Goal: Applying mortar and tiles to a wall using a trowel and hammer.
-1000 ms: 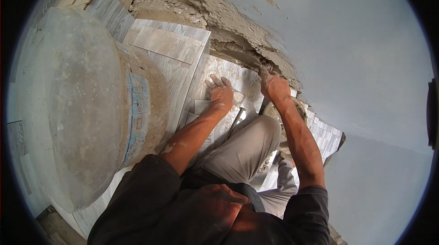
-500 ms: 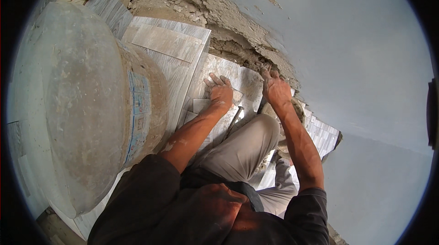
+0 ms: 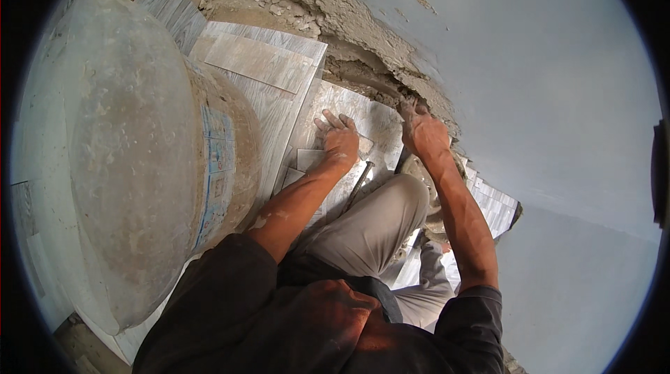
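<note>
My left hand lies with its fingers spread on a dusty wood-patterned grey tile, holding nothing. By its wrist are a small tile offcut and a dark metal rod with a flat head, slanting beside my knee. My right hand reaches to the rough gap between the tile's far edge and the wall. Its fingers stretch toward the crumbly mortar there, and the tips are partly lost in shadow. I make out nothing held in it.
A large dusty translucent plastic tub stands upside down at the left. Behind it lean more grey tiles. The pale blue wall fills the right side, its plaster broken along the base. A round dusty container sits partly hidden beside my right forearm.
My right hand has turned and shifted slightly to the right at the gap, its fingertips still at the mortar. The left hand stays in place on the tile.
</note>
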A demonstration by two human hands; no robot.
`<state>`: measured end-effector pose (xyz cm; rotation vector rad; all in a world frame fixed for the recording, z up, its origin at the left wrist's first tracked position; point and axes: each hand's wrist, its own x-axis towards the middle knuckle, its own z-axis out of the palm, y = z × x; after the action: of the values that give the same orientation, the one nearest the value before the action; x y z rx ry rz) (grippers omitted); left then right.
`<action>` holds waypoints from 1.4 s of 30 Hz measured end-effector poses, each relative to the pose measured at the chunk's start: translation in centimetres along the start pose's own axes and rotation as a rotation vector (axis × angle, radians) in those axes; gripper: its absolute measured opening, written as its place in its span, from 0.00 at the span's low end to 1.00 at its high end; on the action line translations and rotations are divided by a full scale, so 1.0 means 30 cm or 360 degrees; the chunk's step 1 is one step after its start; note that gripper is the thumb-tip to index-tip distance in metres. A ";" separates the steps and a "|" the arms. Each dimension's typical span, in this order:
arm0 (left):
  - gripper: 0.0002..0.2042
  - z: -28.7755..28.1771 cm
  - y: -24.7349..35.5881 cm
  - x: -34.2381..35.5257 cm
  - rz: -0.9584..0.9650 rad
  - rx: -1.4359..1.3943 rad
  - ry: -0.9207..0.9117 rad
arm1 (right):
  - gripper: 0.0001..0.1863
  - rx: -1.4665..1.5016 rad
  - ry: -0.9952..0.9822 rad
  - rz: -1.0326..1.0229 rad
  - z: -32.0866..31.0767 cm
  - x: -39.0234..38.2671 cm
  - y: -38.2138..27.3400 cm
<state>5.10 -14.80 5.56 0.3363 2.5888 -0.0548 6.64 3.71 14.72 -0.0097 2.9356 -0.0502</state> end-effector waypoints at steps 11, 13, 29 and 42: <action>0.45 -0.003 -0.004 -0.002 0.0056 0.0016 -0.0080 | 0.23 -0.0022 -0.0177 0.0014 -0.037 -0.004 -0.051; 0.47 -0.001 -0.004 0.008 0.0042 0.0054 -0.0009 | 0.24 -0.0018 -0.0126 0.0030 -0.048 -0.001 -0.049; 0.29 0.003 0.004 -0.006 -0.0034 -0.0027 0.0100 | 0.22 -0.0199 -0.0118 0.0165 -0.107 -0.013 -0.010; 0.43 -0.002 -0.004 -0.001 0.0069 0.0072 -0.0018 | 0.19 0.1497 -0.0921 0.0362 -0.166 0.015 0.067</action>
<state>5.07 -14.93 5.61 0.4076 2.5708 -0.1000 5.16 5.88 19.43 0.3746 2.0731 -1.1474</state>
